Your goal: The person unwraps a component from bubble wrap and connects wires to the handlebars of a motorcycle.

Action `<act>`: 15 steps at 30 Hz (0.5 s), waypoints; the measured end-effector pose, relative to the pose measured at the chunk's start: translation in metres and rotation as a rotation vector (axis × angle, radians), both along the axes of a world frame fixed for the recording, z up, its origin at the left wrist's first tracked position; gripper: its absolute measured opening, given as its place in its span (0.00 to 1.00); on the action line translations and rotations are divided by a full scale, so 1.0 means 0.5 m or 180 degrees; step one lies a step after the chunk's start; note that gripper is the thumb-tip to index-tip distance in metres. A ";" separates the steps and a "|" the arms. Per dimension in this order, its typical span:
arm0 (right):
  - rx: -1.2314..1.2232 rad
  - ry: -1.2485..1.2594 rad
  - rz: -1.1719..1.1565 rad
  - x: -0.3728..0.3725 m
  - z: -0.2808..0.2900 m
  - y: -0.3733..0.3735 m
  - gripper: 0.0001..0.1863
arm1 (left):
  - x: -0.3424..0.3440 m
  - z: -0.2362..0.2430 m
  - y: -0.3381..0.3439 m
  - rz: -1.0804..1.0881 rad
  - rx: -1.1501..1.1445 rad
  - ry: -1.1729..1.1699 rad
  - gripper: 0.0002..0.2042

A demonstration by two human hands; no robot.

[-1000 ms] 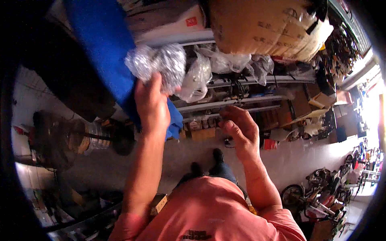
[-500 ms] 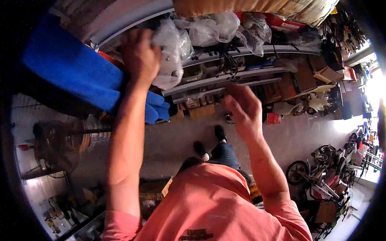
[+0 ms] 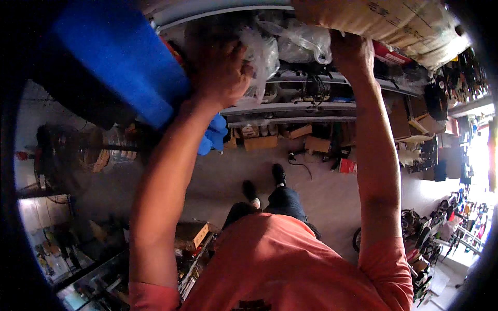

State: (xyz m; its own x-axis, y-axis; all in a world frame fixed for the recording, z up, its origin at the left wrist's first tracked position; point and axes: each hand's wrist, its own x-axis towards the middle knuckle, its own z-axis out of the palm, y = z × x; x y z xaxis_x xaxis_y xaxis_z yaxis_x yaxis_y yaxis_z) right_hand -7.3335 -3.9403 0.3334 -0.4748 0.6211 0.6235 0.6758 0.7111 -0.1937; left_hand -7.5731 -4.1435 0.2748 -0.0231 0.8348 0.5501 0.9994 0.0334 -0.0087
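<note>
My left hand [image 3: 223, 75] reaches over the upper shelf between a blue padded thing [image 3: 114, 57] and clear plastic bags [image 3: 267, 54]. Its fingers look loosely apart in the shadow, touching or very close to the nearest bag. Further right, my right hand [image 3: 355, 57] is raised to the lower edge of a big brown wrapped package [image 3: 389, 20]. Its fingertips are out of sight there, so I cannot tell whether they grip it. Another clear bag [image 3: 306, 41] lies just left of that hand.
Below are shelf rails [image 3: 295, 107] with dark cables [image 3: 314, 88], and cardboard boxes [image 3: 261, 142] near the floor. A red box [image 3: 347, 166] lies by my right forearm. At the left stands a fan [image 3: 65, 155]; bicycles or motorbikes [image 3: 425, 228] are at the right.
My right hand has risen from in front of the shelves to the brown package's edge. My left hand has shifted right in the picture, as the view has turned and moved in closer.
</note>
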 end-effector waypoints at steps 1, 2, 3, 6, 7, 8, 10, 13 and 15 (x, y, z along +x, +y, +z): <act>-0.0164 0.0137 -0.0038 -0.005 -0.004 -0.001 0.18 | -0.003 -0.006 -0.004 0.0070 -0.0146 -0.0136 0.26; -0.0065 -0.0011 -0.0042 -0.011 -0.006 -0.003 0.18 | -0.001 -0.004 -0.003 0.0066 -0.0041 -0.0012 0.25; 0.0036 -0.0157 -0.0052 -0.017 -0.009 -0.005 0.18 | 0.002 0.000 -0.003 0.0056 0.0065 0.0114 0.25; -0.0080 -0.0532 -0.0175 -0.043 0.001 -0.003 0.20 | 0.000 -0.001 0.000 0.0078 0.0100 0.0177 0.25; 0.0030 -0.0427 -0.0170 -0.056 -0.007 0.009 0.20 | -0.001 -0.002 0.003 0.0089 0.0065 0.0144 0.26; 0.0136 -0.0322 -0.0157 -0.069 -0.012 0.016 0.21 | -0.003 -0.005 0.003 0.0079 0.0143 0.0149 0.26; 0.0700 -0.0619 -0.0098 -0.083 -0.019 0.029 0.18 | -0.005 -0.009 0.004 0.0051 0.0301 0.0157 0.26; 0.0804 -0.0454 -0.0092 -0.088 -0.020 0.015 0.17 | -0.004 -0.007 -0.002 0.0097 -0.0101 -0.0373 0.27; 0.0501 -0.0283 -0.0115 -0.079 -0.019 -0.001 0.19 | 0.003 0.003 -0.006 0.0112 -0.0177 -0.0331 0.27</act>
